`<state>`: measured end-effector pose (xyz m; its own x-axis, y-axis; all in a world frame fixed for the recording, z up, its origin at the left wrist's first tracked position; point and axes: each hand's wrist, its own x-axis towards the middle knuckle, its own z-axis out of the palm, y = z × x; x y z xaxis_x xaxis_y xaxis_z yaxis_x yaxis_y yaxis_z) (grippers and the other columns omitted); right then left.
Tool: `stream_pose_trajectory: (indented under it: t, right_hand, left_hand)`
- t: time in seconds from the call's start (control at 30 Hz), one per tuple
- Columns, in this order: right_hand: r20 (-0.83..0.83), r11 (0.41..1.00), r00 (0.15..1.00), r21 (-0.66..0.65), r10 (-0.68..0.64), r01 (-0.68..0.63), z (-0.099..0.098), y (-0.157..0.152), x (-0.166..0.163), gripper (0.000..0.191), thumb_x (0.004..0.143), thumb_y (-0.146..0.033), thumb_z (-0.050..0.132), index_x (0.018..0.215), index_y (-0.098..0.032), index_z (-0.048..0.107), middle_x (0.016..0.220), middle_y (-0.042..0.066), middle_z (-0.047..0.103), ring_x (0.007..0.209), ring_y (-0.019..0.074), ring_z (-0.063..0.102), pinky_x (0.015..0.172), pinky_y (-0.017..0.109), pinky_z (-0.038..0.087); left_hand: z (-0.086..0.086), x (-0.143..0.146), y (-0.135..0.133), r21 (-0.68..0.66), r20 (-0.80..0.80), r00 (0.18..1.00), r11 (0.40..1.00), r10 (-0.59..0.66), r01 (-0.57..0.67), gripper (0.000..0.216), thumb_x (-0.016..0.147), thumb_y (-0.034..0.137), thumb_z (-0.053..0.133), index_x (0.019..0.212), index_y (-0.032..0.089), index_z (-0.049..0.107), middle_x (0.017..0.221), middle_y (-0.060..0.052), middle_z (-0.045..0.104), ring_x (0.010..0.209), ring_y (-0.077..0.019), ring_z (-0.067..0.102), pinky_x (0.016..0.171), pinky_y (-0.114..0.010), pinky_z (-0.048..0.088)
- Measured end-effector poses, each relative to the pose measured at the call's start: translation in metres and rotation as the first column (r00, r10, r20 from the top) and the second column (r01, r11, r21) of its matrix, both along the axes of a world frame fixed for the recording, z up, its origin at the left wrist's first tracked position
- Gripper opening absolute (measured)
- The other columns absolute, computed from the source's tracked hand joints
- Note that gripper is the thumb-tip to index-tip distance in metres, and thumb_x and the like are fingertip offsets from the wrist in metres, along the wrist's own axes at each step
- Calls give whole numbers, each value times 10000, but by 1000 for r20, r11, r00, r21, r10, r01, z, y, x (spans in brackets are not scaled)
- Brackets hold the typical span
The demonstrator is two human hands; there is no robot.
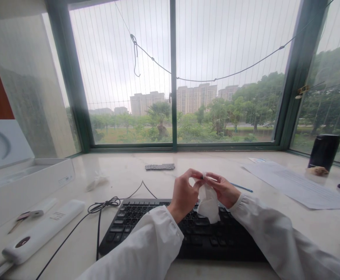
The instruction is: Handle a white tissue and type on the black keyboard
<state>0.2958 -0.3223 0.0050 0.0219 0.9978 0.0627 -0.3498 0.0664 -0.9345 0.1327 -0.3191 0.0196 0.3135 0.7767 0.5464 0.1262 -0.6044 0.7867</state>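
My left hand [185, 193] and my right hand [222, 189] meet above a black keyboard [146, 221]. Both pinch the top of a white tissue [208, 202], which hangs down between them over the keys. A small dark object shows at the fingertips where the two hands touch; I cannot make out what it is. White sleeves cover both forearms.
The keyboard's cable [105, 204] curls left on the pale stone sill [123, 171]. A white power bank [43, 231], keys [24, 216] and an open white box [21, 182] lie left. A crumpled wrapper [96, 182], strip of keycaps [159, 167], blue pen [242, 188], papers [298, 184] and black cup [323, 151] lie farther off.
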Motion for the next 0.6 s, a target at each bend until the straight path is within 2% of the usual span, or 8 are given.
stream_pose_trajectory:
  t: [0.17,0.27,0.33,0.43,0.53,0.6]
  right_hand:
    - [92,999,996,27,-19,17,3,1,2,512,481,-377,907,889,-196,658,726,26,711,611,177,649,558,287,479]
    - [134,999,991,48,-9,3,2,2,4,509,493,-387,899,896,-197,655,712,21,699,619,178,644,553,284,466]
    - [145,999,989,53,-7,-1,0,3,5,514,498,-398,895,904,-198,653,729,28,704,637,184,648,573,294,475]
    - [195,998,981,63,-7,-6,-4,6,8,529,512,-424,885,924,-190,649,746,36,711,648,185,650,605,308,486]
    - [295,995,955,98,-5,-25,-6,9,10,524,552,-447,865,936,-174,636,724,32,710,605,155,623,570,279,456]
    - [344,991,939,127,-7,-40,-5,9,9,509,578,-461,848,933,-170,627,723,31,712,590,141,609,543,260,431]
  left_hand:
    - [-3,-2,2,132,-88,992,988,86,-74,87,856,222,610,941,225,628,922,-11,717,670,-141,660,659,-258,515]
    - [-4,-2,3,155,-105,988,983,116,-99,94,845,209,629,938,228,627,911,-7,722,727,-156,674,723,-278,516]
    - [-4,-3,4,129,-111,988,987,111,-96,108,839,208,638,944,230,628,919,-6,722,700,-148,672,691,-270,519]
    - [-3,-4,5,28,-120,990,997,77,-75,112,839,253,644,947,224,640,946,-23,719,569,-122,640,527,-236,498]
    - [-3,-4,7,-98,-96,995,994,29,-39,149,839,321,646,924,198,646,958,-40,713,415,-86,560,358,-211,419]
    - [-4,-4,10,-156,-65,998,988,0,-10,170,835,330,650,913,179,652,948,-46,712,368,-66,523,323,-202,399]
